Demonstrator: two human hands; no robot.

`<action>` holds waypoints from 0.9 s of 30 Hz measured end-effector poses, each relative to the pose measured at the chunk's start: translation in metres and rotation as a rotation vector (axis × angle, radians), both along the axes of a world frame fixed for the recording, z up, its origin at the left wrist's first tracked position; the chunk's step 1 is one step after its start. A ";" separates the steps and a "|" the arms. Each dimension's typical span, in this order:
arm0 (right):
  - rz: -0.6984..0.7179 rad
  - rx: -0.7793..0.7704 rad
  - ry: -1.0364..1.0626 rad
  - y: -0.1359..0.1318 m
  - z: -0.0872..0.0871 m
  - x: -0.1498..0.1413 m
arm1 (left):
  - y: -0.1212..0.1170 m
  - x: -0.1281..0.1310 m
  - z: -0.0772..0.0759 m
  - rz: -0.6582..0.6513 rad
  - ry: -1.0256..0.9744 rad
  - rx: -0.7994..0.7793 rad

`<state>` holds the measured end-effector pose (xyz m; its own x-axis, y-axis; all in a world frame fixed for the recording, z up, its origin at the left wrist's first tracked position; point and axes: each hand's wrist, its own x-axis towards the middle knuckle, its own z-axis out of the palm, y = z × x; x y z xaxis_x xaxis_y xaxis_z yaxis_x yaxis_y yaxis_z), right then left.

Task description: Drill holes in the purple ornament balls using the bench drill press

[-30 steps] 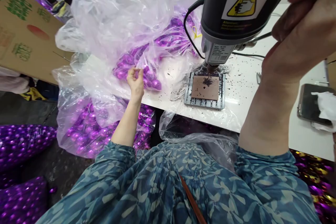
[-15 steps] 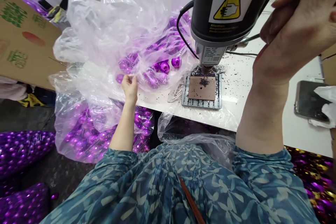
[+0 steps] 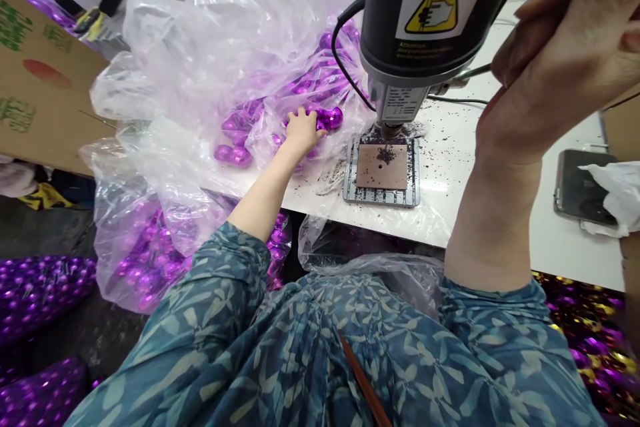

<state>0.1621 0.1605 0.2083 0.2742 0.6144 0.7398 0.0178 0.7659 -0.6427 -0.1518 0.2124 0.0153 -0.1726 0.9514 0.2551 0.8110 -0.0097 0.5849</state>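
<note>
My left hand (image 3: pixel 303 128) reaches over the table onto shiny purple balls (image 3: pixel 331 118) at the opening of a clear plastic bag (image 3: pixel 240 47). Its fingers are apart, and the balls lie against and just beyond the fingertips. Several more purple balls (image 3: pixel 233 155) lie under the plastic, left of the hand. At the upper right my right hand (image 3: pixel 575 47) is raised beside a black drill press (image 3: pixel 425 20). Its fingers curl inward, and whatever they grip is hidden. Below the drill, a brown square plate (image 3: pixel 382 168) with a small hole rests on the slotted metal base (image 3: pixel 353 195).
Dark shavings (image 3: pixel 440 147) litter the white table (image 3: pixel 465 193). A phone (image 3: pixel 585 187) and crumpled tissue (image 3: pixel 623 193) lie at the right. Bags of purple balls (image 3: pixel 155 260) hang at the table's front edge and sit on the floor. A cardboard box (image 3: pixel 50 80) stands at the left.
My left hand has moved right and away from me, from the bag's left part onto the purple balls, its fingers spreading from a pinch. My right hand stays raised in place.
</note>
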 end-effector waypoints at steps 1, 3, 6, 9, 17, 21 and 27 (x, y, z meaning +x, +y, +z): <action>-0.061 0.029 0.047 0.002 0.000 -0.002 | 0.006 0.000 -0.001 0.005 0.032 -0.023; -0.136 0.055 0.099 0.004 0.001 -0.004 | 0.006 0.004 -0.002 -0.023 0.068 -0.031; -0.128 0.046 0.109 0.003 0.003 -0.005 | -0.010 0.009 -0.003 -0.051 0.013 0.017; -0.122 0.066 0.119 0.003 0.003 -0.005 | -0.027 0.005 0.001 -0.067 -0.247 0.115; -0.102 0.060 0.138 -0.004 0.003 -0.007 | -0.050 0.011 0.029 -0.280 -0.977 -0.052; -0.122 0.035 0.139 -0.007 0.004 -0.008 | -0.063 0.039 0.024 -0.331 -1.000 -0.053; -0.153 0.120 0.133 -0.001 -0.001 -0.008 | -0.070 0.078 -0.004 -0.370 -1.014 -0.080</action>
<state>0.1537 0.1591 0.2070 0.4572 0.4677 0.7565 0.0609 0.8321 -0.5512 -0.0737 0.1427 0.0109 0.0332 0.9954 0.0901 -0.0962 -0.0866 0.9916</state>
